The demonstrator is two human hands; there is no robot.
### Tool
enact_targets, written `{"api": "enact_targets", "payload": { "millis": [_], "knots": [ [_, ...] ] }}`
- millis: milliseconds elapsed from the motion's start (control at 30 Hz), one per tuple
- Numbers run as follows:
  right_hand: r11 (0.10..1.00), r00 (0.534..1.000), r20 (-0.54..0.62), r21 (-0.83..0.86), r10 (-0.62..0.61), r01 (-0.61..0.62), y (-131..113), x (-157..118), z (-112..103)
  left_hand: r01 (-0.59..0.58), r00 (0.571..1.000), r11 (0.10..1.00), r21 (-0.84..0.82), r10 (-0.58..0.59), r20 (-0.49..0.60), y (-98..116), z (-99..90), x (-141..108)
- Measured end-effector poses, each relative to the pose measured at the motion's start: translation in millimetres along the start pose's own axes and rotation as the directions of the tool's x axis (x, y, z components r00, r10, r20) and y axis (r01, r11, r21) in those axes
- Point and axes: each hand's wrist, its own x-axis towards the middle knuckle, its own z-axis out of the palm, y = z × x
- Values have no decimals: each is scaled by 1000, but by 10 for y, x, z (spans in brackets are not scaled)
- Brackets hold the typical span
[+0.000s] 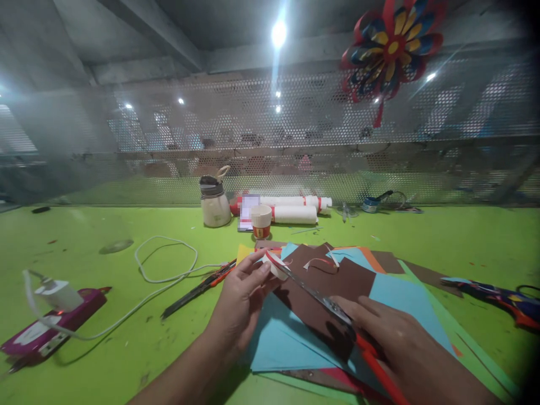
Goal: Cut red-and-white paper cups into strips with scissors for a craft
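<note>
My left hand (247,292) is closed around a small white paper cup piece with a red band (276,265), held between thumb and fingers. Red-handled scissors (327,304) are in my right hand (379,326), their blades reaching up and left to the cup piece's edge. Beneath both hands lies a stack of paper: a brown sheet (312,315) on top of light blue sheets (291,346). A thin curled strip of white and red (320,263) rests on the brown sheet, beyond the scissors.
Behind stand a paper cup (261,222), a jar-like bottle (214,205) and lying cup stacks (295,214). At left are a purple power strip (71,320), a white cable (158,289) and a black-orange cutter (198,289). A dark patterned tool (498,298) lies right.
</note>
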Motion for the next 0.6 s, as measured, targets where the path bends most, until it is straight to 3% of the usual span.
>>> {"api": "enact_targets", "payload": {
  "millis": [200,600],
  "knots": [
    [1000,999,-37,-16,-1,1,-12,-6,14,-38,999,999,32,38,-6,-17,18,-10],
    [1000,999,31,-25,14,-13,76,-40,68,-34,998,997,72,31,46,23,-20,9]
  ]
}}
